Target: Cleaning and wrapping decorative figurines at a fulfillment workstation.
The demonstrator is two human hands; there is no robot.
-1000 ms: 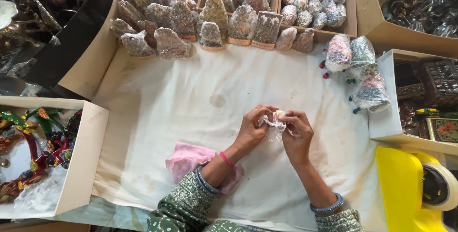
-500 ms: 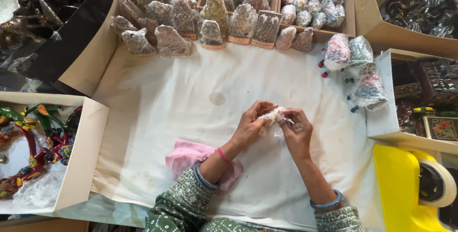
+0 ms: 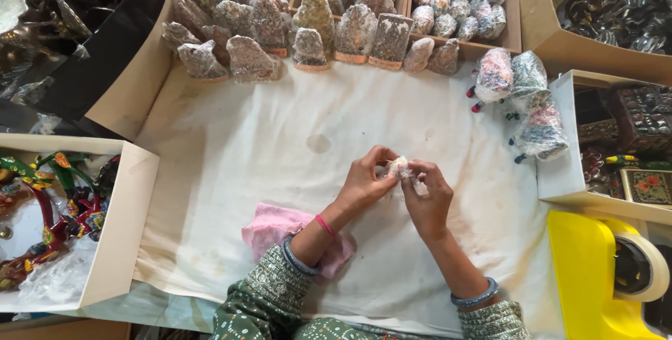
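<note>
Both hands meet over the middle of a white cloth (image 3: 231,172). My left hand (image 3: 366,181) and my right hand (image 3: 428,196) pinch a small pale object in clear plastic wrap (image 3: 401,167) between the fingertips. The fingers hide most of it. A pink cloth (image 3: 276,228) lies under my left forearm, which wears a pink band and a blue bangle.
Rows of plastic-wrapped figurines (image 3: 308,25) stand along the cloth's far edge, with small wrapped pieces in a cardboard box (image 3: 514,11). Wrapped bundles (image 3: 525,95) lie at right. A white box with colourful painted items (image 3: 119,228) sits left. A yellow tape dispenser (image 3: 602,277) is at lower right.
The hands have stayed in place over the cloth. The fingers have closed tighter around the small wrapped object, which shows less loose wrap than before.
</note>
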